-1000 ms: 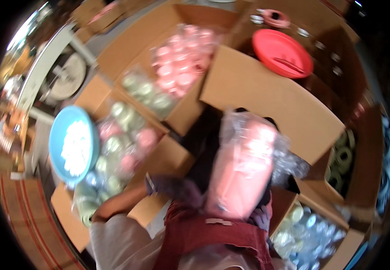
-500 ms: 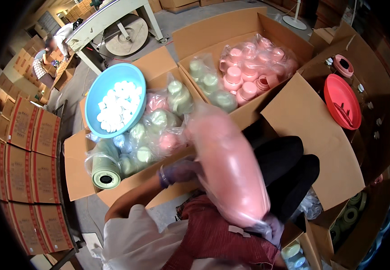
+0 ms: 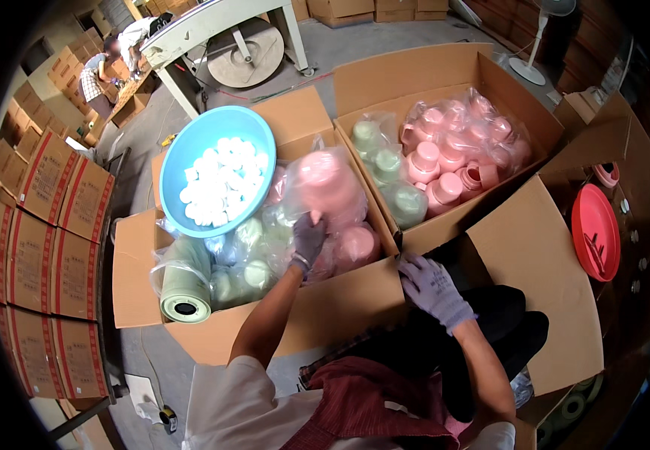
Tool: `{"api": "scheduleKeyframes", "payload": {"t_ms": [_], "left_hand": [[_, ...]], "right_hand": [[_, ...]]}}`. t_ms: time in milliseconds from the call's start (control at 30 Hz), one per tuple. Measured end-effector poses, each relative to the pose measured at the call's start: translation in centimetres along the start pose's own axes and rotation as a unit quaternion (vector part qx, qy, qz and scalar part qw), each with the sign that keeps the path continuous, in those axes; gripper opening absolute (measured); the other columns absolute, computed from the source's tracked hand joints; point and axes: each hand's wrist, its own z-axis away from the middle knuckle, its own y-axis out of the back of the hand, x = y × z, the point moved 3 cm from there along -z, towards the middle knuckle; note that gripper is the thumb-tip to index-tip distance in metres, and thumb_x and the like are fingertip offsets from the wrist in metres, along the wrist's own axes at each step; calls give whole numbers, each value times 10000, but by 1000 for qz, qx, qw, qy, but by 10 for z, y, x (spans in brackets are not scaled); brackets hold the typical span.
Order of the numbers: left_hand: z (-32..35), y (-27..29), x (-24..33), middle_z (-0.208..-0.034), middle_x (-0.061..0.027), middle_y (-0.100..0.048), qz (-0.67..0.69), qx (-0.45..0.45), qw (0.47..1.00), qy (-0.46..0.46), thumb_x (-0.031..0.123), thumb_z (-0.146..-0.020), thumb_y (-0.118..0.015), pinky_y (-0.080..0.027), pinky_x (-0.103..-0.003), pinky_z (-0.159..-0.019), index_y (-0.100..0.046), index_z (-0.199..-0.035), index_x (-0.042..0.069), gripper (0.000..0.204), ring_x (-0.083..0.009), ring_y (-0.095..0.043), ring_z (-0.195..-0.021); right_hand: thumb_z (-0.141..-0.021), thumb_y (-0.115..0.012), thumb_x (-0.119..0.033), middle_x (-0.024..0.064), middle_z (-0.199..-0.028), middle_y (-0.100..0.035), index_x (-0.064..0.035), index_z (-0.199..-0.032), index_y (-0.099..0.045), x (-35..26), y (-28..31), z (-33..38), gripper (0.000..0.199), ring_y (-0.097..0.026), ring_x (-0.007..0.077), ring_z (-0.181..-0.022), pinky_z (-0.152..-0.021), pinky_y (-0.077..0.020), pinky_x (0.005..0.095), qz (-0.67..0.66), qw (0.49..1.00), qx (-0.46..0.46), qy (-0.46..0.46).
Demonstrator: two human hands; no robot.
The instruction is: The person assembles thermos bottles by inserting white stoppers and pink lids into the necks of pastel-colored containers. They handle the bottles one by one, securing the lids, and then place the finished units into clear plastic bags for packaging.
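Note:
My left hand (image 3: 309, 241), in a greyish-purple glove, reaches into the near carton (image 3: 340, 315). Its fingers are curled at the lower edge of a clear plastic bag (image 3: 332, 196) holding large pink plastic pieces. The bag lies in the carton among green, blue and pink bagged pieces. My right hand (image 3: 436, 291), in a pale lilac glove, rests at the carton's right corner, fingers stretched out and holding nothing. A bagged green cylinder (image 3: 184, 277) leans at the carton's left end.
A blue basin (image 3: 166, 161) of small white caps sits over the carton's far left. Behind, another carton (image 3: 407, 67) holds bagged pink and green pieces. A red basin (image 3: 613, 251) is at right. Stacked cartons (image 3: 70, 285) stand left; two people (image 3: 100, 79) work far off.
The long pink bagged bundle has gone from my lap into the near carton. My right hand has let go of its lower end and moved to the carton's corner. The view has shifted.

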Motion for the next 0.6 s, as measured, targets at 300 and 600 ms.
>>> {"api": "scheduleKeyframes", "payload": {"t_ms": [300,600], "left_hand": [[-82,-33,-2,-834,-230,-684,-258,-423,869,0,367,-896,-582,-517,-461,-714,-669,-847,26,355,-374,-668,-749],[-168,-39,-25,-1011,-56,-657,-540,0,817,-205,265,-874,-568,-347,-574,-942,-648,-1016,164,191,-282,-589,-1030]], "right_hand": [[-858,-597,-239,120,-1225,-572,-143,-1172,-616,11,47,55,329,-560,315,-1074,-953,-426,465,90,996,7,-19],[-879,-590,-242,142,-1184,-592,-119,-1168,-613,19,36,46,315,-565,332,-1078,-963,-431,481,45,999,-3,-26]]}}
